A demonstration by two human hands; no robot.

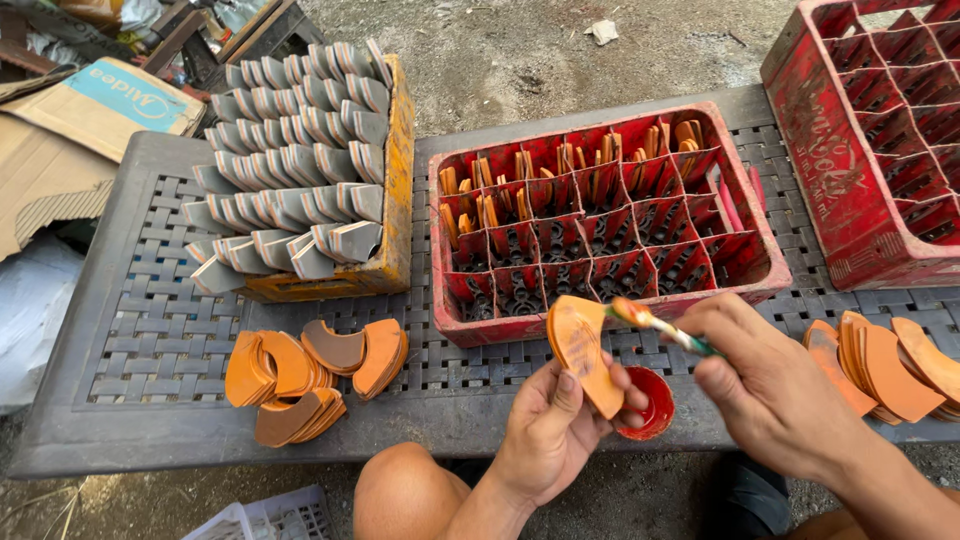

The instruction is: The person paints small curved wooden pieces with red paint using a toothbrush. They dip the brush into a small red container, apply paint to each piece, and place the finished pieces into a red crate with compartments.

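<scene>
Over grey table (150, 330), left hand (550, 435) gripping orange piece (583, 352) upright, right hand (770, 385) pinching brush (660, 325) touching piece's top, red cup (652, 405) just below, red crate (600, 215) behind.

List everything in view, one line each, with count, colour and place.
table: one, dark grey, woven top, under everything
yellow crate: one, left, packed with grey pieces, too many to count
middle crate: one, red, orange pieces in its back compartments
right crate: one, red, tilted, far right
left piles: several, orange, front left
right pile: one, orange, front right
cup: one, red, table's front edge
cardboard: brown, far left
left hand: holds an orange piece
right hand: holds a brush
</scene>
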